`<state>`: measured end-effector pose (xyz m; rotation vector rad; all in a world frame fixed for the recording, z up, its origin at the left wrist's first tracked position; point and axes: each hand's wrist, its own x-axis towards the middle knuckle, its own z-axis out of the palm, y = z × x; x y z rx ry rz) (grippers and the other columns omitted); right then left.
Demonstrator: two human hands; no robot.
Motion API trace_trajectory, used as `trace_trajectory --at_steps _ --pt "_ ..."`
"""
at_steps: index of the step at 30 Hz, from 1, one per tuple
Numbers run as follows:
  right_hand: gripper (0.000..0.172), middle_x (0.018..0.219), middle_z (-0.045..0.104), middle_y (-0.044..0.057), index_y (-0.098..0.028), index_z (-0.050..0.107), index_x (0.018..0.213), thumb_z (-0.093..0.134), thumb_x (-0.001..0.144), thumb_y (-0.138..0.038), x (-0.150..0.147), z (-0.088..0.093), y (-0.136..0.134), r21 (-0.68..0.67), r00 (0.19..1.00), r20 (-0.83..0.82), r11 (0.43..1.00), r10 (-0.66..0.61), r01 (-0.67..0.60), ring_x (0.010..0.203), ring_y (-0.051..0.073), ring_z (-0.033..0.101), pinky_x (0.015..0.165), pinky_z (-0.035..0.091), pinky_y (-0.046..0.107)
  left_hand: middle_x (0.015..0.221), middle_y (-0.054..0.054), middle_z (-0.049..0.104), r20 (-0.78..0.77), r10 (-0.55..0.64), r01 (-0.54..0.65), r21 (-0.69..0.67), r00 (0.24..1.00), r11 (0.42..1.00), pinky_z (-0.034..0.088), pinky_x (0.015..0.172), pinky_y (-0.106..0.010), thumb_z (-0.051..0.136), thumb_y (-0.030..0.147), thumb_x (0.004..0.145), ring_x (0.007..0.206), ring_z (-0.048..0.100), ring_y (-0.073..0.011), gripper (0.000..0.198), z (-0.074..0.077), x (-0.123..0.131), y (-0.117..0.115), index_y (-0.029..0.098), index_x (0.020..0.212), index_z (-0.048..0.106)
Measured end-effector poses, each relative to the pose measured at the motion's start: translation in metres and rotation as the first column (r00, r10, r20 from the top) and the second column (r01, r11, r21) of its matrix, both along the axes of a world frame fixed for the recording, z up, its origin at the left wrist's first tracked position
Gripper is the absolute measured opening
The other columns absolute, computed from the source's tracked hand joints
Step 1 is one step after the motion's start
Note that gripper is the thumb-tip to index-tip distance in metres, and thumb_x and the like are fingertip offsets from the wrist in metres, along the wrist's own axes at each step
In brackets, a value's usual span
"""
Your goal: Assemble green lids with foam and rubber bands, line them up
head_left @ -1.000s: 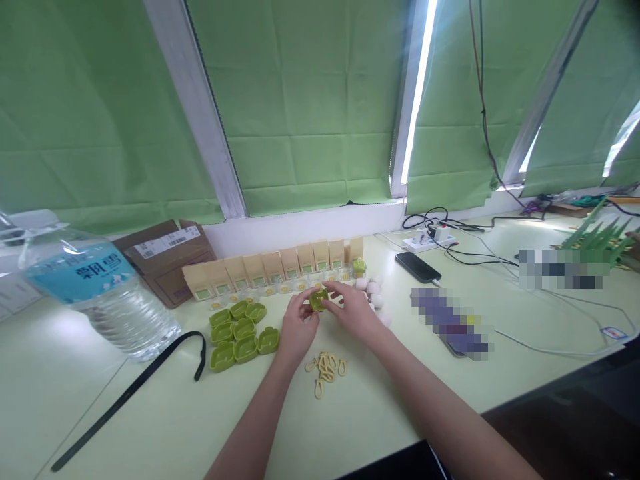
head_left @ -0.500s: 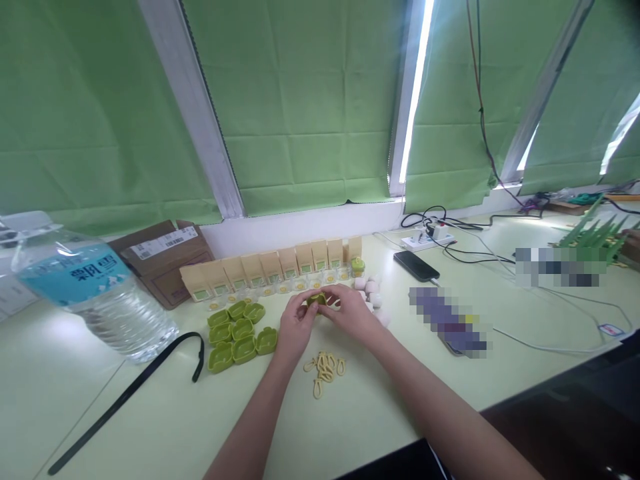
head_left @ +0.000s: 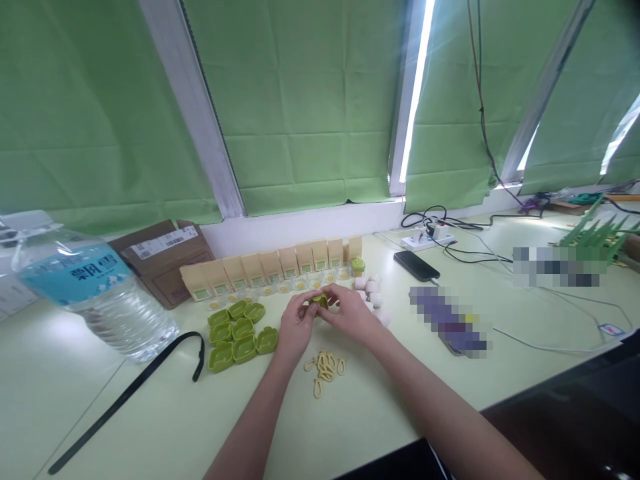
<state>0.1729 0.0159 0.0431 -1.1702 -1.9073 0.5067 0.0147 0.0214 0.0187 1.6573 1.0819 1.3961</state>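
Left hand (head_left: 296, 322) and right hand (head_left: 351, 311) share a narrow grip on the cup (head_left: 321, 302), toward the worktop (head_left: 330, 430) back edge; probably light, stiff, slightly slippery. Its side walls suit pinching.

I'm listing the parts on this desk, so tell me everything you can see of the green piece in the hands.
The green piece is small and olive green, apparently moulded plastic. The fingers of the left hand and right hand grip it from both sides, hiding much of its outline; its exact tilt and inside can't be made out. It sits beyond the pale yellow loops, to the right of the grouped green cups.
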Motion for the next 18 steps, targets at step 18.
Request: trace_trajectory --at_steps 18 --pt "0.027 0.087 0.069 0.002 -0.022 0.063 0.109 0.060 0.082 -0.018 0.000 0.003 0.000 -0.032 0.996 -0.083 0.999 -0.042 0.039 0.082 0.016 0.064 0.075 0.049 0.030 0.085 -0.002 0.066 0.089 -0.076 0.089 -0.163 0.993 0.982 0.054 0.079 -0.033 0.061 0.036 0.085 0.079 0.068 -0.0166 0.034 -0.006 0.004 0.000 0.021 0.115 0.054"
